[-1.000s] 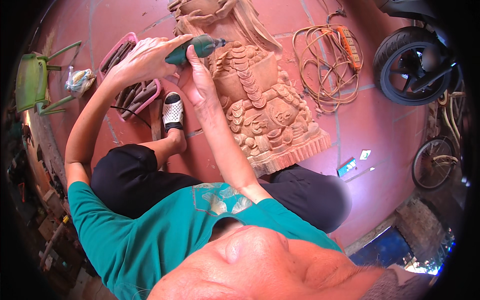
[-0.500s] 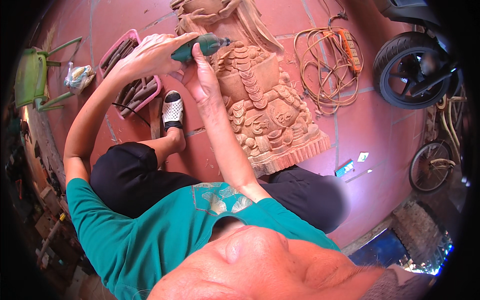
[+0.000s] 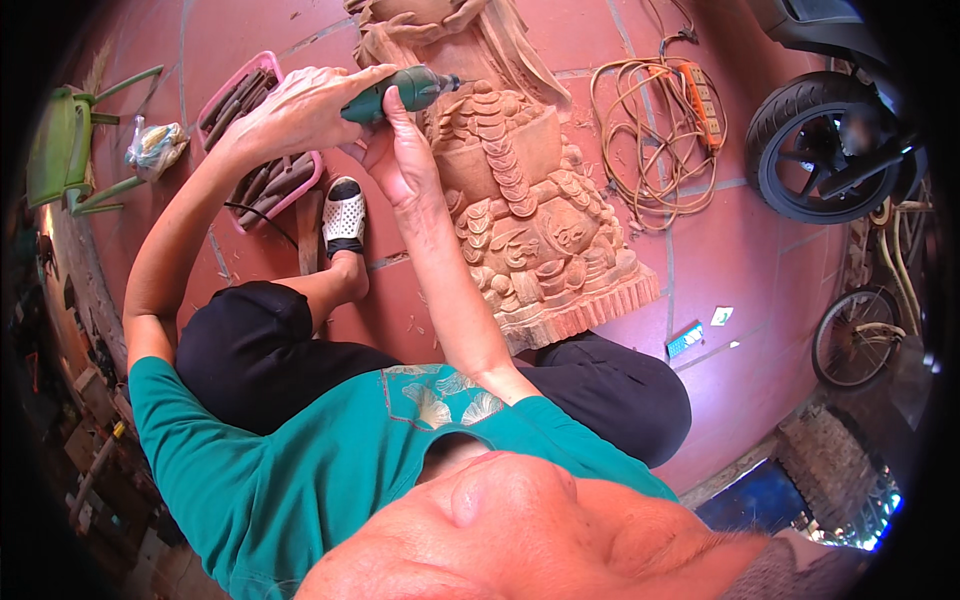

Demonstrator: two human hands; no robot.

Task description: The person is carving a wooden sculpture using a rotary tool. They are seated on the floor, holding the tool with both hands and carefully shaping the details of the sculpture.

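A green rotary tool [image 3: 412,90] lies across both my hands, its bit pointing right over the carved wooden statue [image 3: 545,205]. My left hand [image 3: 305,108] is closed round the tool's rear end, fingers stretched along its top. Beneath the body, my right hand [image 3: 398,165] grips it with the thumb up against its near side; the other fingers are partly hidden. The bit's tip is at the statue's middle, just above a stack of carved coin-like discs; whether it touches the wood I cannot tell. Carved folds run toward the far end, and the ridged base faces me.
Left of the statue stands a pink basket [image 3: 312,172] of wood-handled tools, near a green chair [image 3: 62,150] and a plastic bag [image 3: 157,148]. To the right are an orange power strip [image 3: 700,105] with coiled cable [image 3: 640,190], a motorbike wheel [image 3: 825,145] and a blue packet [image 3: 686,340].
Both hands and the rotary tool keep almost the same place on the statue. The view has shifted only slightly.
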